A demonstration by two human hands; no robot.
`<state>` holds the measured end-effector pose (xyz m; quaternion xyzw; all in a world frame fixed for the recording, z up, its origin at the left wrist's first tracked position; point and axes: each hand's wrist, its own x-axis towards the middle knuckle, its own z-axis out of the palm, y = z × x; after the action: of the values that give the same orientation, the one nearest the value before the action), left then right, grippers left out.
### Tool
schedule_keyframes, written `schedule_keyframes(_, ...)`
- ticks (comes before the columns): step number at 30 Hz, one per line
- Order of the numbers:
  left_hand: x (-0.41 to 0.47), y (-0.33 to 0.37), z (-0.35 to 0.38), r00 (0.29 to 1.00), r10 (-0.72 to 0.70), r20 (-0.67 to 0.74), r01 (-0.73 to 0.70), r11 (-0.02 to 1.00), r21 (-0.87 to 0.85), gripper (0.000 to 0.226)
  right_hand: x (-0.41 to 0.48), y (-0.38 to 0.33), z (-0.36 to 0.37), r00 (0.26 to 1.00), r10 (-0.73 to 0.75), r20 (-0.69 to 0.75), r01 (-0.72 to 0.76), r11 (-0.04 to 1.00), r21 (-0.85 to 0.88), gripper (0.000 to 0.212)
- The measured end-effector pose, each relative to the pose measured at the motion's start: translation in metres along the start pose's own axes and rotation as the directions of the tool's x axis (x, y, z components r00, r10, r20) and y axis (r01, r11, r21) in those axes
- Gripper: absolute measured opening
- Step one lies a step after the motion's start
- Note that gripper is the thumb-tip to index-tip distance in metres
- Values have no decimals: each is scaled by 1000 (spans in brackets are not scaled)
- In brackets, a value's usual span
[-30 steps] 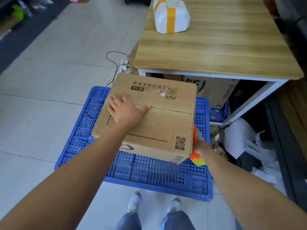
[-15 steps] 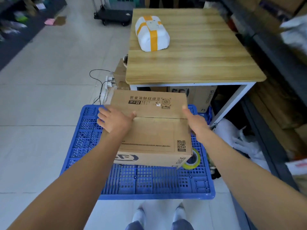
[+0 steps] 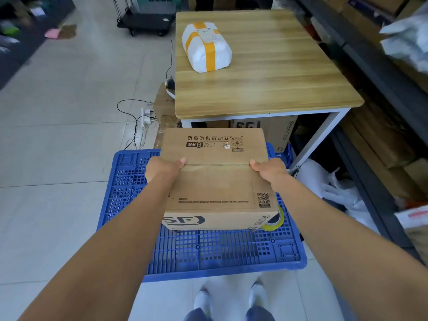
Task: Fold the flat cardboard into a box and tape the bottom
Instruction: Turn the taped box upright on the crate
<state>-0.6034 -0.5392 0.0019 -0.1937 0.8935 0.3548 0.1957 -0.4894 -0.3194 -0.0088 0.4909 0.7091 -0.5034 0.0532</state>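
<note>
two hands clamp the folded cardboard box point(image 3: 214, 179) over the blue pallet point(image 3: 199, 253): my left hand point(image 3: 162, 169) and right hand point(image 3: 269, 170) grip opposite ends of its centre seam, equally near, seam running side to side.

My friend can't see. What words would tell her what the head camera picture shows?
Two bare hands, left and right, grip the sides of a brown cardboard box over a blue plastic pallet, its top flaps closed. A yellowish tape roll peeks out beside it; a white parcel with orange tape sits on a wooden table.
</note>
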Motion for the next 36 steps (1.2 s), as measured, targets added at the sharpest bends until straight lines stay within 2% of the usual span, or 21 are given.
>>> schedule_keyframes(4,3,-6,-6,1000,14,-24,-15,999,-30,43,-4,3,-4,1000,9,6,-9,998,69,30)
schedule_keyframes(8,3,-9,-10,999,36,-3,-36,999,-37,42,-7,4,-4,1000,20,13,-21,996,88,29)
schedule_keyframes(11,0,-6,-11,996,81,45,-80,997,-23,47,-14,-1,3,999,-8,-52,7,1000,-7,48)
schedule_keyframes(13,-2,-5,-9,988,105,110,-104,994,-16,66,-19,-3,10,995,-29,-98,22,997,-74,71)
schedule_keyframes(15,-2,-8,-8,984,107,141,-111,994,19,79,-22,-3,14,994,-47,-100,36,993,-110,82)
schedule_keyframes(18,3,-8,-8,983,117,140,-125,991,49,69,-19,-3,12,995,-33,-98,21,992,-126,78)
schedule_keyframes(22,5,-5,-11,984,82,157,-81,997,-12,68,-20,-2,12,995,-8,-100,-3,994,-112,76)
schedule_keyframes(28,4,-17,-17,993,71,89,-77,995,57,56,-27,0,10,991,-44,-126,24,988,-152,54)
schedule_keyframes(32,-7,-26,-26,991,59,119,-54,998,-44,54,-36,3,3,994,-46,-97,40,997,-67,42)
schedule_keyframes(34,-16,-31,-35,990,54,127,-37,990,-136,62,-46,0,-3,996,-44,-78,43,999,-6,51)
schedule_keyframes(36,-25,-32,-44,991,44,123,-12,967,-254,79,-58,-7,-9,997,-44,-59,47,998,51,72)
